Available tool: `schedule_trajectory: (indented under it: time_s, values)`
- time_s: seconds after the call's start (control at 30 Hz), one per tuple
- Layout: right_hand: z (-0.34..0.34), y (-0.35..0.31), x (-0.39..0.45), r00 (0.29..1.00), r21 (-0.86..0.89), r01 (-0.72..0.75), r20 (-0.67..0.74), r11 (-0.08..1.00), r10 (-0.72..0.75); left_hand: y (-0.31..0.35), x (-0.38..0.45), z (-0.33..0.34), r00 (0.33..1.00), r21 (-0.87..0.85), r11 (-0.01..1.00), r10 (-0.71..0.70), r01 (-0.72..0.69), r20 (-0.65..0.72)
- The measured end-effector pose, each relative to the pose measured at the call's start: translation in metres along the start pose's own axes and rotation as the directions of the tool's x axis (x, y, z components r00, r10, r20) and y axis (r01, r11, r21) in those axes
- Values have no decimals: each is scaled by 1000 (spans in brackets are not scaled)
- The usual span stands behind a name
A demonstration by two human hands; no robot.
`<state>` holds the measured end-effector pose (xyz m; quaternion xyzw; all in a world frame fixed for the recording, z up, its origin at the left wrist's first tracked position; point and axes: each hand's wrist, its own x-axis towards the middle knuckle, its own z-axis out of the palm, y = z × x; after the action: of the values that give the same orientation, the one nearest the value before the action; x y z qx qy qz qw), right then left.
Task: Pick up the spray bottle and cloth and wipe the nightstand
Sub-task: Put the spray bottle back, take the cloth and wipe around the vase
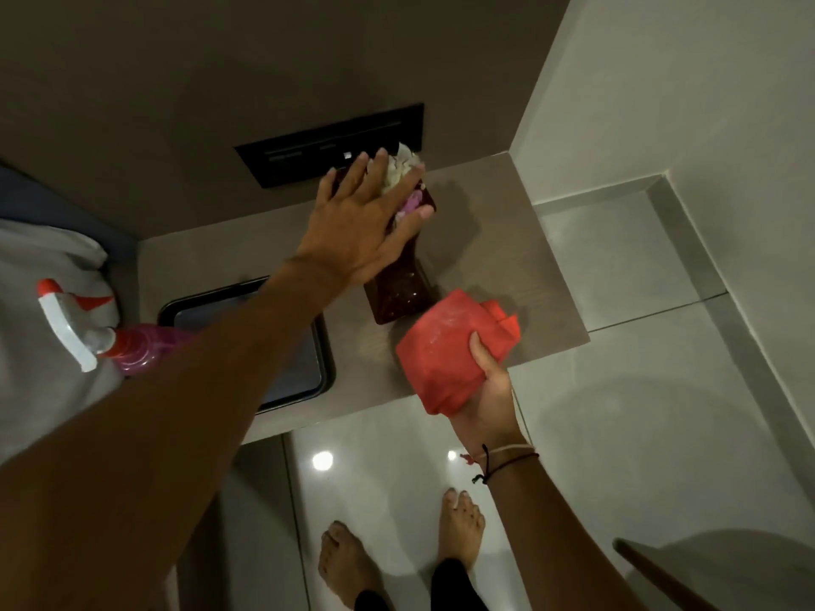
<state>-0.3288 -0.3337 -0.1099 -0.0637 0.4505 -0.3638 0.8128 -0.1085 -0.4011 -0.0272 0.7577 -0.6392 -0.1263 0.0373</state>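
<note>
A folded red cloth (441, 346) is held in my right hand (489, 390) just above the front edge of the beige nightstand (485, 240). The pink spray bottle (132, 346), with its white and red trigger head, lies at the left on grey bedding, apart from both hands. My left hand (357, 222) reaches across the nightstand with its fingers spread over the top of a dark red vase (399, 297) that holds white and pink flowers (403, 174). I cannot tell whether the palm touches the vase.
A black tray (328, 368) sits on the nightstand's left part, partly hidden by my left forearm. A black switch panel (308, 152) is on the wall behind. Glossy white floor tiles and my bare feet (344, 562) are below; a wooden edge (652, 571) juts in at the lower right.
</note>
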Motion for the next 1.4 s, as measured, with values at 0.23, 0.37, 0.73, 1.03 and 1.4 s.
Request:
schedule_trajectory:
  time_s: [0.23, 0.37, 0.73, 1.03, 1.4]
  values:
    - [65, 27, 24, 582, -549, 624, -148, 556, -800, -17, 22, -10, 999, -58, 998, 22, -19, 49]
    - [87, 45, 63, 531, -837, 517, 149, 179, -834, -19, 26, -12, 998, -63, 997, 38, -35, 44]
    - [54, 101, 101, 482, -865, 226, 499, -449, -720, -18, 31, -23, 994, -85, 996, 30, -21, 101]
    - [9, 116, 64, 668, -769, 331, 600, -546, -440, -14, 22, -19, 995, -30, 997, 70, -68, 77]
    - [32, 60, 33, 621, -715, 545, -7, 438, -784, -14, 18, -16, 995, -18, 997, 72, -70, 66]
